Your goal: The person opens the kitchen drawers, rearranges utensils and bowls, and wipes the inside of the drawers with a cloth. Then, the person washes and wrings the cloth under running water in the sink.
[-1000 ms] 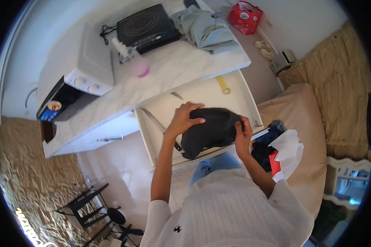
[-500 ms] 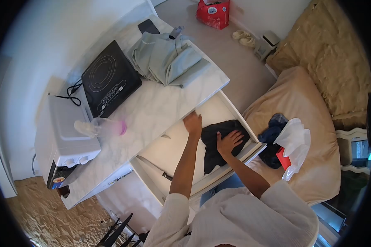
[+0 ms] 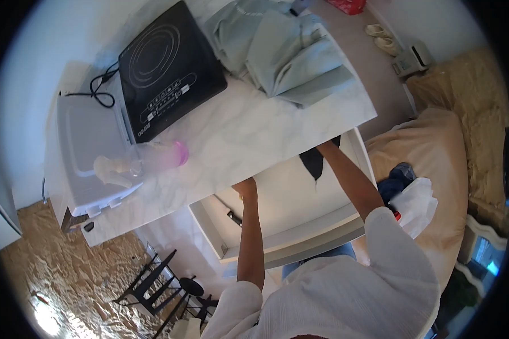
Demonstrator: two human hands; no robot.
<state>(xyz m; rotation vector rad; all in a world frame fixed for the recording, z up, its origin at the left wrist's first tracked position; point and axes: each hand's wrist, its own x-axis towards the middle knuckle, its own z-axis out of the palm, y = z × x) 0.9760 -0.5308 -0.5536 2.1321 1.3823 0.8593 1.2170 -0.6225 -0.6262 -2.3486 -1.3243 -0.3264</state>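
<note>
1. Left hand and right hand both reach under the front edge of the counter, into an open drawer. Clock directions run from the middle of the view.
2. The left hand sits just off centre, toward 7 o'clock. Its fingers are hidden, so I cannot tell how far it is opened or whether it has hold of anything.
3. The right hand, between 2 and 3 o'clock, is mostly hidden by the counter; its spread and grip cannot be told either.
4. Black cloth lies at 3 o'clock in the drawer, showing on either side of the right hand.
5. A knife lies in the drawer at 7 o'clock, near the left hand.
6. On the counter: hotplate at 11 o'clock, spray bottle at 9.
</note>
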